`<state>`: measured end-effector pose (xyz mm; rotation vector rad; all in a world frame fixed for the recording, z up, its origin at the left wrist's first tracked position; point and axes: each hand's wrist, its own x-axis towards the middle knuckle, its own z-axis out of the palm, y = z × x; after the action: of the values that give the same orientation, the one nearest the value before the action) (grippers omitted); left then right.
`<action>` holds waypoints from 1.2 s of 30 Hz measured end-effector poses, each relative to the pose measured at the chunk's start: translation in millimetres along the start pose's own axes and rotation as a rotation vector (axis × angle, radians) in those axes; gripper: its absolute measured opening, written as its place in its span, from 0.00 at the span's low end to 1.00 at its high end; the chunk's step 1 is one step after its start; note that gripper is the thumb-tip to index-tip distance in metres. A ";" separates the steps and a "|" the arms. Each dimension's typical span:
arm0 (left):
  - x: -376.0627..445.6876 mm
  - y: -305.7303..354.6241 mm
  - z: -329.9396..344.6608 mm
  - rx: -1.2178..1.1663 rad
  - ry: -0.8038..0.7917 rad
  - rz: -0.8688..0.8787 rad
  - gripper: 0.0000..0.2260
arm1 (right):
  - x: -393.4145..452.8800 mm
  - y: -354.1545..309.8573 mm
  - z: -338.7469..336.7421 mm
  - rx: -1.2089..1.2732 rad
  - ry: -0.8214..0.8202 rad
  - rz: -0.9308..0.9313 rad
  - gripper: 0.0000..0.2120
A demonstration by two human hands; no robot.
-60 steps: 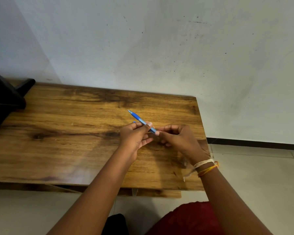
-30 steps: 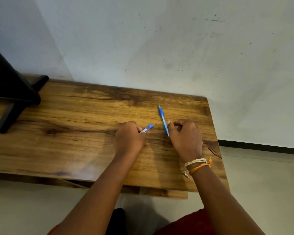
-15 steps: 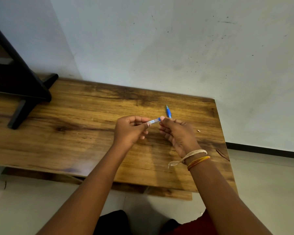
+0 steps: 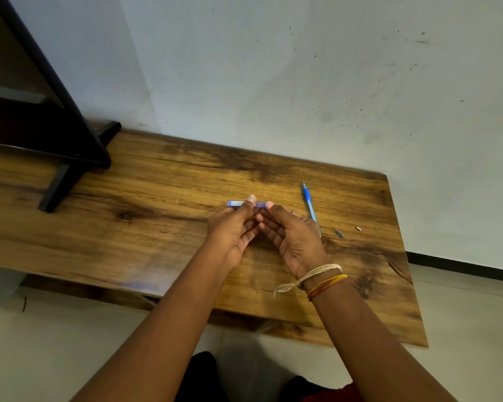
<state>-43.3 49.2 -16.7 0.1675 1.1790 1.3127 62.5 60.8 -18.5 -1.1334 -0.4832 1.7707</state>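
Since a second ago you have laid the pen (image 4: 310, 203) on the desk (image 4: 157, 227), just right of your right hand (image 4: 291, 236), freeing both hands for the small blue tube (image 4: 235, 203). Your left hand (image 4: 233, 230) pinches its middle just above the desk. Your right grip pinches its right end, probably to pull it open.

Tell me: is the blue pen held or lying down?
Lying down: the blue pen is flat on the table; left hand and right hand pinch a blue tube.
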 end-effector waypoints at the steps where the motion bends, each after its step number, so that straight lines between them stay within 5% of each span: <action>1: 0.3 0.1 -0.5 -0.009 0.008 0.004 0.05 | 0.5 0.5 -0.2 -0.005 -0.007 -0.010 0.12; 13: 1.9 1.3 -0.1 -0.041 0.020 0.010 0.06 | 2.6 -1.4 -0.7 -0.102 -0.008 -0.095 0.05; 20: 4.8 0.4 -3.3 -0.021 0.029 0.010 0.06 | 13.7 -15.7 -23.0 -0.868 0.202 -0.165 0.05; 36: 6.1 0.4 -6.2 0.018 0.038 -0.011 0.12 | 14.0 -14.4 -23.6 -0.736 0.281 -0.119 0.08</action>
<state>-49.2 51.2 -22.7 0.1497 1.2232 1.3009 88.2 76.3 -26.5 -1.7812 -1.0500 1.3162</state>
